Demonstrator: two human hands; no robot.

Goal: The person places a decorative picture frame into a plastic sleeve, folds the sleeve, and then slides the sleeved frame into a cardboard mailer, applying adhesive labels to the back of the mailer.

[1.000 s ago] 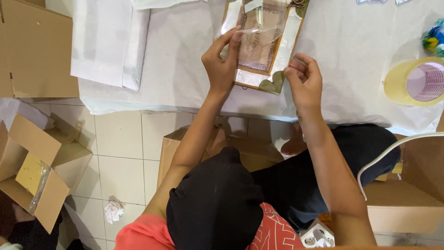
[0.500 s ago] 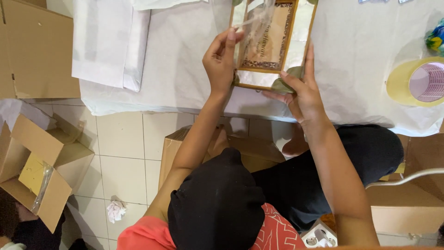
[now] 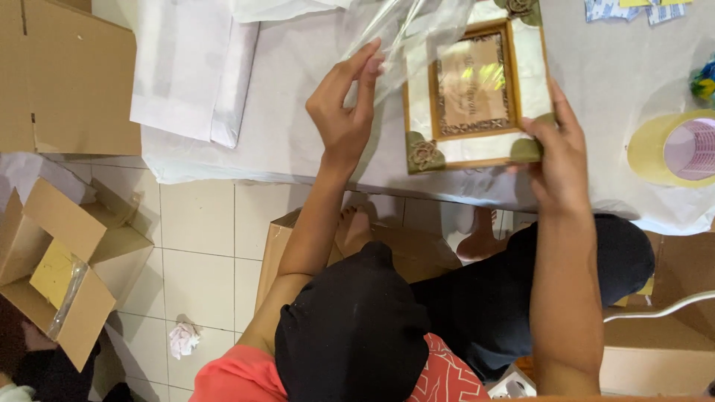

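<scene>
Fingers (image 3: pixel 357 74) of the left hand (image 3: pixel 344 119) pinch clear wrap (image 3: pixel 417 33); the right hand (image 3: pixel 555 152) grips the frame (image 3: pixel 473 93) above the bench (image 3: pixel 298 112). Wrap looks mostly off (one end clings), so removal seems nearly finished.

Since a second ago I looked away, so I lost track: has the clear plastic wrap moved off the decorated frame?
Yes. The clear plastic wrap, pinched by the left hand, has slid left off the decorated frame, toward the white paper stack.
</scene>
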